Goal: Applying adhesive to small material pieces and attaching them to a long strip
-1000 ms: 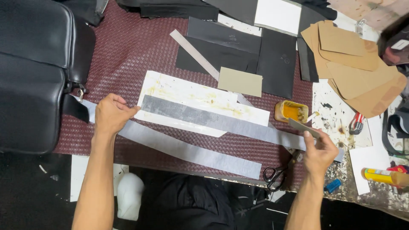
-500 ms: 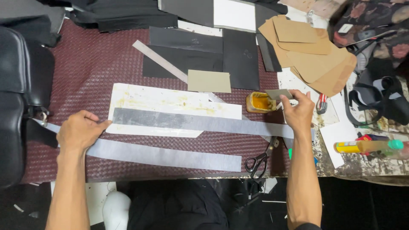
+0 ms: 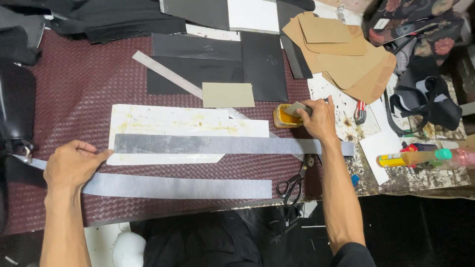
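With the left hand [image 3: 69, 165] flat on the grey strip [image 3: 217, 145] left of the glue pot [image 3: 283, 116], the right hand [image 3: 316, 118], pinching the card spreader [image 3: 297, 109] in that pot, is best loaded lightly to avoid drips.

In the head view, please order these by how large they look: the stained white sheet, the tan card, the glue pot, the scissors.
1. stained white sheet
2. tan card
3. scissors and glue pot: they look alike in size, and the right hand partly covers the pot, so no ranking.
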